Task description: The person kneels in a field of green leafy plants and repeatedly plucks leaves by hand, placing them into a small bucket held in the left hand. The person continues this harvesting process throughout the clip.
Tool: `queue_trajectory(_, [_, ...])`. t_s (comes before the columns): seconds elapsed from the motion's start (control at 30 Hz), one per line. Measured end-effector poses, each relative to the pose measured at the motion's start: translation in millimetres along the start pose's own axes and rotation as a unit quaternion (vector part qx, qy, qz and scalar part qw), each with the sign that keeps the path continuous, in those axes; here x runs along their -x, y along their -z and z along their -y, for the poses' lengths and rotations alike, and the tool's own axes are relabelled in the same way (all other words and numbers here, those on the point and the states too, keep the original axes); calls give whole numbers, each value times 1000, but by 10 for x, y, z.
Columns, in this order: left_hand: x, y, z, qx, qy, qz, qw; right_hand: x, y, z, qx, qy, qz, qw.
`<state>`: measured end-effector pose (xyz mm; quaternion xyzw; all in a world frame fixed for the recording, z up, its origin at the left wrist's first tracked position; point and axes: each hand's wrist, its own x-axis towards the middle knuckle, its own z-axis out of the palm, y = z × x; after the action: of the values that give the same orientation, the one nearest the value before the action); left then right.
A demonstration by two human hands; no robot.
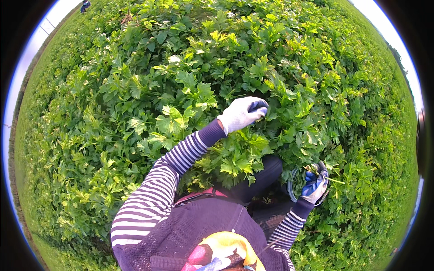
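Observation:
Dense leafy green plants, which look like celery, surround me on every side. My left hand, in a white knit glove with a blue palm, reaches in among the leaves in front of me. Its fingers are curled, and whether they hold anything is hidden. Low on the right, my right hand, in a blue-palmed glove, is closed on a cut green stalk with some leaves. Beside that hand is the curved pale rim of a container, perhaps a bucket, with leaves inside it.
My bent knee in dark trousers lies between the plants, near the bucket. Some dry brown stems stick up among the foliage at the top. A distant person is at the upper left edge of the field.

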<state>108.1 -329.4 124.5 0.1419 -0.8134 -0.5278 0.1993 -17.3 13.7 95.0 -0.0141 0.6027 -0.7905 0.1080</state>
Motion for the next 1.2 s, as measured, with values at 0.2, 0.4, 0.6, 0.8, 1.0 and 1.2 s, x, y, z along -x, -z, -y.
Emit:
queue_trajectory(0.2, [-767,1016,1050,198,166,-397,881,-503,1649,-340,274,-154,-213,925])
queue_trajectory(0.4, [-1258,1461,1609,-48,394,-350,849,-537,2168,-824,213,-222,-188,932])
queue_trajectory(0.6, [-1588,1616,2102,-42,479,-379,791,-434,1884,-890,270,-189,-147,933])
queue_trajectory(0.8, [-1319,1419,2238,-145,341,-354,859,-420,1409,-639,262,-141,-106,949])
queue_trajectory(1.0, [-298,689,2496,-414,260,-77,869,-332,-143,-225,176,-78,85,978])
queue_trajectory(1.2, [458,357,2607,-549,93,-81,826,-119,-1843,-306,78,-111,409,902])
